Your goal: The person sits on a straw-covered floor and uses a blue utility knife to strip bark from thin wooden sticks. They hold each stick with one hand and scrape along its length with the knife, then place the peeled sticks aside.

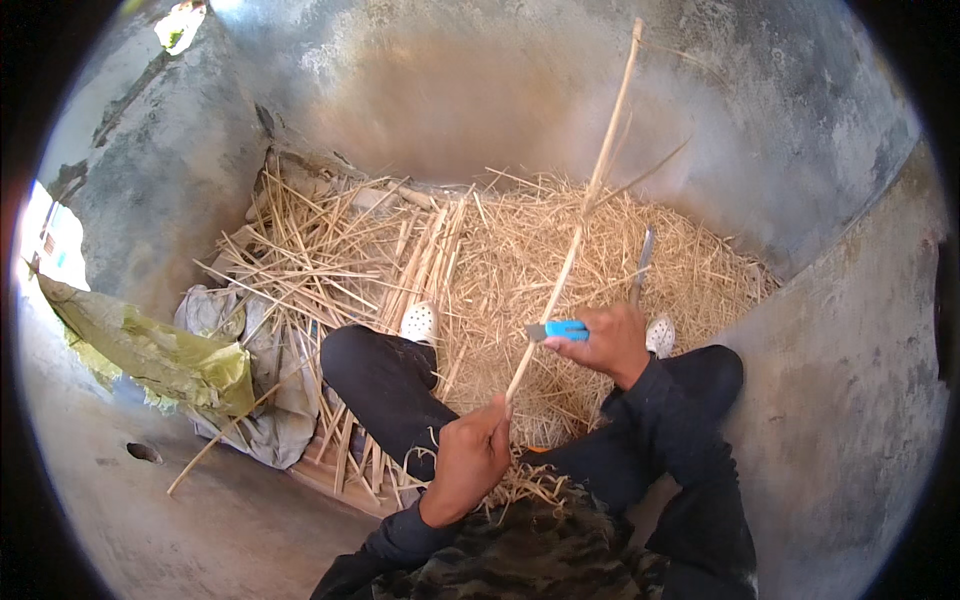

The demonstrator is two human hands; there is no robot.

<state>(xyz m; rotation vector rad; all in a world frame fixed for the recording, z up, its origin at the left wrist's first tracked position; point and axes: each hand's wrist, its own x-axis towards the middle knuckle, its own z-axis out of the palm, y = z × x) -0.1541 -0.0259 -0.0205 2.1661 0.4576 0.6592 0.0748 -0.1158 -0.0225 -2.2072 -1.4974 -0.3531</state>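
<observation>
One long stick [563, 275] slants away from you; your left hand [470, 455] grasps its near end. Your right hand [614, 340] clenches a blue knife [565, 330], blade against the stick. Shavings [500, 265] spread beneath the stick, loose strips [432, 258] lie left of it, and a gray wall [440, 100] stands behind it.

A long, slender, pale-tan stalk [577, 245] slants from near centre to far right, thin strands splaying rightward from its middle. A blue-handled utility knife [568, 330] lies crosswise over its nearer part, the short dark blade pointing left.
</observation>
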